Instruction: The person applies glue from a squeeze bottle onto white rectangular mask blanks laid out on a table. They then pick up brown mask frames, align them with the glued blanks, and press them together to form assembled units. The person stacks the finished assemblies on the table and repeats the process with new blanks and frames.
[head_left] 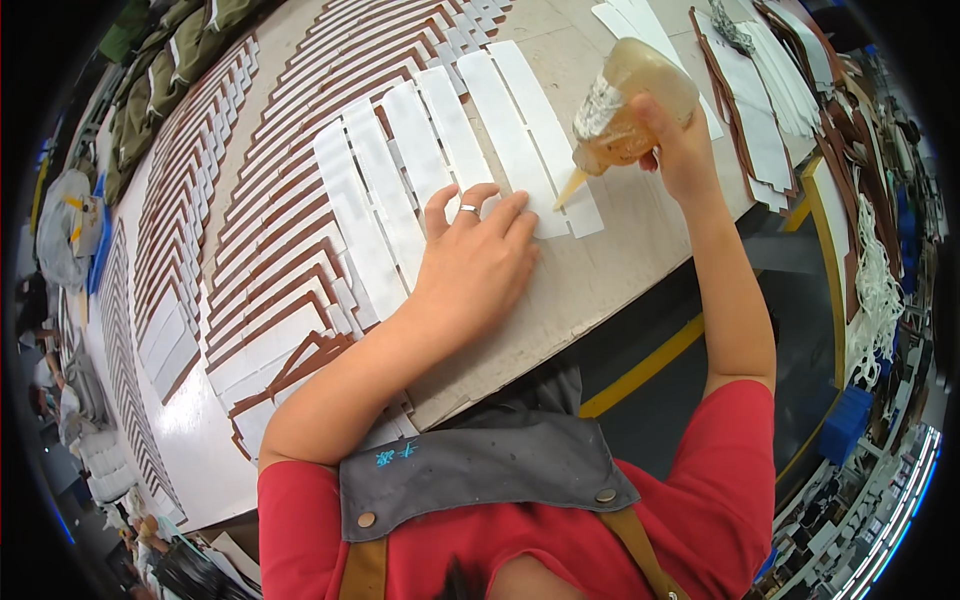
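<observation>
My right hand [676, 150] grips a translucent squeeze bottle [648, 75] of amber liquid, tipped downward. Foil-like silvery wrapping covers part of its side. Its tapered yellowish nozzle [571, 189] points down at the lower part of a white strip [540, 130], at the right of a row of white strips on the table. To the left, my left hand [478, 245] rests over the lower ends of the middle white strips [450, 120], fingers spread and slightly bent, with a ring on one finger. More white strips [350, 205] lie farther left, separated by narrow dark gaps.
Long overlapping rows of brown-edged white pieces [290, 140] cover the table's left and far side. Stacked strips [745, 100] lie at the far right. White cords [875, 290] hang beyond the table's right edge. Olive fabric [165, 75] is heaped at the far left.
</observation>
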